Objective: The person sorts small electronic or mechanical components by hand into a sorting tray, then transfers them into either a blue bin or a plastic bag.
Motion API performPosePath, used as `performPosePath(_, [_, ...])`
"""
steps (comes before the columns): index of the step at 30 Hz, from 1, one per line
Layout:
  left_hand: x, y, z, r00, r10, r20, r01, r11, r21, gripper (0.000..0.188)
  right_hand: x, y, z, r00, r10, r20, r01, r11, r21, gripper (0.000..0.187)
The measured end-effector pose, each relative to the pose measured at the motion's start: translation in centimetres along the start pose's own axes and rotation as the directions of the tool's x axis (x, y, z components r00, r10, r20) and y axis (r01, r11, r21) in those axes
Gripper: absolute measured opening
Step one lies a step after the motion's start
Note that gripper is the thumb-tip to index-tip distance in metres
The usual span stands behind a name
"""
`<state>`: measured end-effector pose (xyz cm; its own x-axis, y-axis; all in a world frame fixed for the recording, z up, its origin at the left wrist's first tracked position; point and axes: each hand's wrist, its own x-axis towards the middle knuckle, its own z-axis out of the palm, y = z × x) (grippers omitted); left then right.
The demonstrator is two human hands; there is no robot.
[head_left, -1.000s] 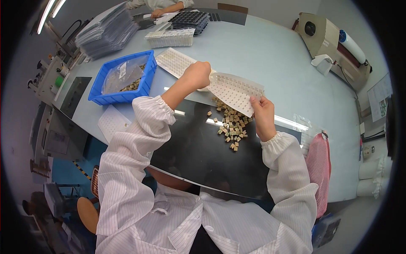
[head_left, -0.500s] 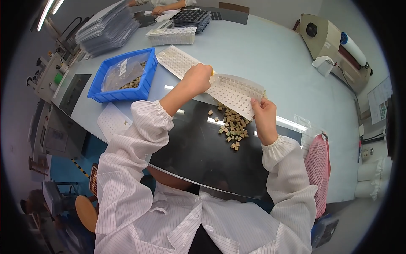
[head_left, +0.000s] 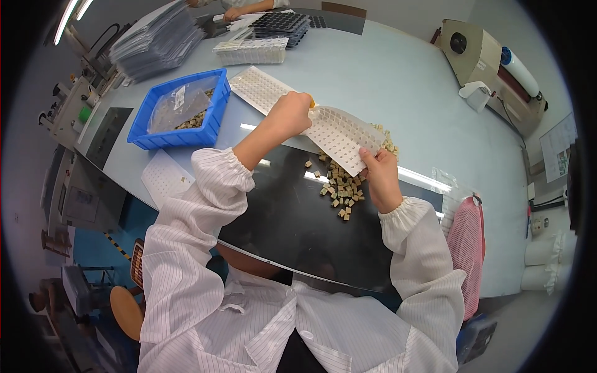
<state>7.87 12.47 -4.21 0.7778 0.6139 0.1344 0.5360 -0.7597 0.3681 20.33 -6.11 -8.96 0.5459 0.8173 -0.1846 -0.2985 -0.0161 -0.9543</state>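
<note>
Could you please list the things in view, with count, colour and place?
Table: one, pale grey, throughout
Dark panel: one, black, near edge
Perforated sheet: one, white, raised over panel
Small blocks: many, tan, on panel and beyond sheet
Perforated strip: one, white, left of centre
Bin: one, blue, left
Plastic bag: one, clear, in bin
Loose sheet: one, white, below bin
Sheet stack: one, greyish, far left
Tray stack: one, white, far side
Black trays: several, black, far side
Machine: one, beige, far right
Roll: one, white, on machine
Mesh bag: one, pink, right
Stool: one, brown, lower left
Co-worker's hand: one, bare, far edge
Left hand: one, bare, at sheet's left end
Right hand: one, bare, pinching sheet's corner
</note>
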Motion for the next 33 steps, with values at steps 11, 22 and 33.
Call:
performPosePath(11, [-0.7, 0.8, -0.3, 0.999, -0.033, -0.022, 0.032, 0.999, -0.038, 0.034, -0.5, -1.6, -0.1, 0.988, 0.068, 0.137, -0.063, 0.997, -0.043, 0.027])
performPosePath(22, [-1.2, 0.9, 1.0, 0.994, 0.031, -0.106, -0.018, 0.993, 0.119, 0.034, -0.1, -2.3, -0.9, 0.963, 0.152, 0.221, -0.13, 0.985, -0.109, 0.03])
performPosePath(33, [-0.3, -0.4, 1.8, 0.938, 0.15, -0.312, -0.132, 0.988, 0.077, 0.011, -1.9, -2.8, 0.5, 0.934, 0.206, 0.292, -0.228, 0.973, 0.044, 0.034])
